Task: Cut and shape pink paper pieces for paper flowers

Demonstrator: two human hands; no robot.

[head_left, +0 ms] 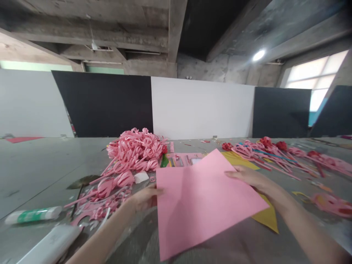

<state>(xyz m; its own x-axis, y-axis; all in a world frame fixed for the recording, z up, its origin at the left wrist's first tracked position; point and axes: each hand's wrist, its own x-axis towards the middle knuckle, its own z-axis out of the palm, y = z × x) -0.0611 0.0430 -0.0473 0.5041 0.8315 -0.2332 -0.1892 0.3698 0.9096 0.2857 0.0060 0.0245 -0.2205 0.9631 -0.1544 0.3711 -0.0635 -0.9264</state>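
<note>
A pink sheet of paper (198, 201) is spread in front of me above the table, its outline uneven, so it may be folded or more than one sheet; I cannot tell which. My left hand (148, 196) grips its left edge, with the fingertips partly behind the paper. At the upper right edge, my right hand (242, 175) pinches the paper between thumb and fingers. Behind the right side of the sheet lies yellow paper (266, 216), which sticks out below my right wrist.
A heap of pink paper-strip flowers (134, 150) stands at the back left. Pink scraps (100, 211), a green-labelled white tube (34, 215) and a white box-like object (52, 245) lie at left. Pink and red paper flowers (272, 150) lie at right. Upright panels (203, 108) line the back.
</note>
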